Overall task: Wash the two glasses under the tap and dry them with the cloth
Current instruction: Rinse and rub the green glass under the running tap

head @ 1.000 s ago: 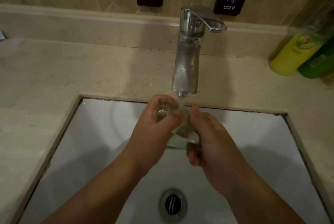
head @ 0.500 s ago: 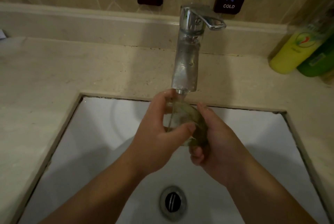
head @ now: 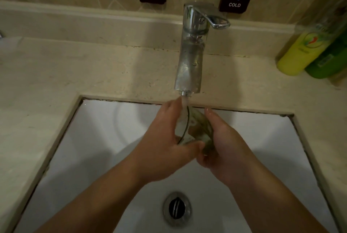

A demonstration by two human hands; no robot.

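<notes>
A clear glass (head: 195, 129) lies tilted on its side between my two hands, right under the chrome tap (head: 191, 59). A thin stream of water runs from the spout onto the glass's rim. My left hand (head: 165, 144) grips the rim end, thumb below and fingers above. My right hand (head: 223, 144) cups the base end from the right. Both hands are wet. No second glass and no cloth are in view.
The white sink (head: 97, 138) has a metal drain (head: 177, 208) near the front. A beige stone counter (head: 56, 74) surrounds it. A yellow bottle (head: 300, 54) and a green bottle (head: 330, 59) stand at the back right. HOT and COLD labels hang on the tiled wall.
The glass has turned between my hands from lying low under the stream to rim-up and closer to the spout. My hands have risen slightly.
</notes>
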